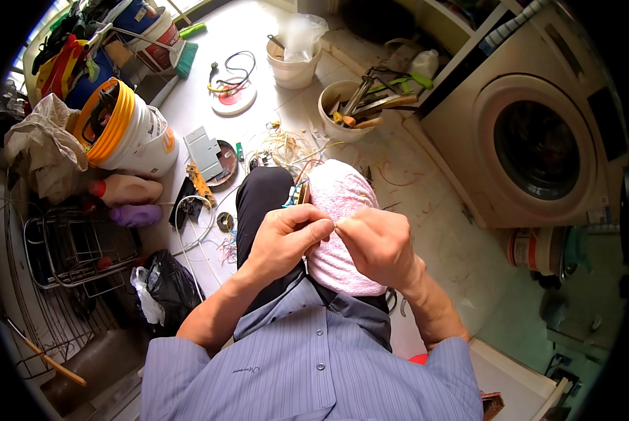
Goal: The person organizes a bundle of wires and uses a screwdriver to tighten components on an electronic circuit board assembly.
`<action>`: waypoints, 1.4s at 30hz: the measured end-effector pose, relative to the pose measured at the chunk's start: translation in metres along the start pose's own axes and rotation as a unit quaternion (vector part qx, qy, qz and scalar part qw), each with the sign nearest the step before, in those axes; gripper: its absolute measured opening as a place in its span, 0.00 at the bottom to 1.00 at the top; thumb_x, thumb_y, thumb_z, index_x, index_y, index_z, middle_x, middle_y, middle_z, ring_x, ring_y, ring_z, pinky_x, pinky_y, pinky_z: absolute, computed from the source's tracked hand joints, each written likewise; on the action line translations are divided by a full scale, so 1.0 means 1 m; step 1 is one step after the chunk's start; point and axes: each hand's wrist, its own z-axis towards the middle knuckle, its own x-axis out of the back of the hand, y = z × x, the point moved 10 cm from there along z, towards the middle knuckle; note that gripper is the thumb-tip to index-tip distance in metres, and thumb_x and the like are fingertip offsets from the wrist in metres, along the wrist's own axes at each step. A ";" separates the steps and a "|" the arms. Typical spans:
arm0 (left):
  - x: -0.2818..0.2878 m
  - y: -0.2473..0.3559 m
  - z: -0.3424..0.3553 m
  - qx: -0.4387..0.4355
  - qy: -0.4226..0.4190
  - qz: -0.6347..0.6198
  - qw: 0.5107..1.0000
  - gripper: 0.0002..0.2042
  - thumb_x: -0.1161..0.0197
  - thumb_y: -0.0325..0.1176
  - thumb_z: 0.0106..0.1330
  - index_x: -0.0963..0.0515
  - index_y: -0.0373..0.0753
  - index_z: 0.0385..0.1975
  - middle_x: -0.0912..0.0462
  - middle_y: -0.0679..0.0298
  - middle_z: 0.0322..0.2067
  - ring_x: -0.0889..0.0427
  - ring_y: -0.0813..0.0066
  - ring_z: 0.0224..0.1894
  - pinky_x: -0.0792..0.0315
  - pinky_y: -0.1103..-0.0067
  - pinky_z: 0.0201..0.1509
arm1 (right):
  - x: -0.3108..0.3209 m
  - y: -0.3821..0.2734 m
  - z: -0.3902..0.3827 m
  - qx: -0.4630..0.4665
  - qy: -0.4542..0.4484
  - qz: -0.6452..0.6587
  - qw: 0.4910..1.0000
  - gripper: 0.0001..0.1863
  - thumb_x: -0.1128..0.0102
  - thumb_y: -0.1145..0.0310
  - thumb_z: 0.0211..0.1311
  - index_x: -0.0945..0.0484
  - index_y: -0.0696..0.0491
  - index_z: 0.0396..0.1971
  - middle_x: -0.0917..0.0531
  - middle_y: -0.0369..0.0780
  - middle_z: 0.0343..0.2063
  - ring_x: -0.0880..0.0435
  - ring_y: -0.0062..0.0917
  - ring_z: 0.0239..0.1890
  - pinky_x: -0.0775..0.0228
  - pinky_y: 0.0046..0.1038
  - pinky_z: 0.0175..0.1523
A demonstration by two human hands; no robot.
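Note:
My left hand (291, 237) and my right hand (377, 245) meet above my lap, both closed in a pinch with the fingertips almost touching. Whatever is between them is very thin and small, mostly covered by the fingers, so I cannot make out its kind. Just beyond my left hand, a small part with blue and green bits (298, 194) shows between my knees, partly hidden. A pink towel (342, 186) lies over my right thigh, under my right hand. Past my knees, a tangle of thin cut wires (286, 147) is spread on the floor.
At the left stand a white bucket with an orange rim (139, 140), bottles (136, 215), a wire rack (83, 245) and a black bag (174, 288). Ahead are a tool bucket (335, 105), a white bucket (293, 70) and a grey metal piece (204, 153). A washing machine (462, 133) stands right.

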 end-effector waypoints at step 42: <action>-0.017 0.005 -0.003 -0.040 -0.027 0.164 0.985 0.06 0.36 0.26 0.72 0.21 0.32 0.43 0.20 0.67 0.27 0.23 0.86 0.26 0.29 0.84 0.28 | -0.025 0.055 -0.025 -0.252 -0.100 0.273 0.923 0.07 0.33 0.73 0.64 0.18 0.61 0.32 0.16 0.42 0.24 0.20 0.23 0.25 0.28 0.28 0.33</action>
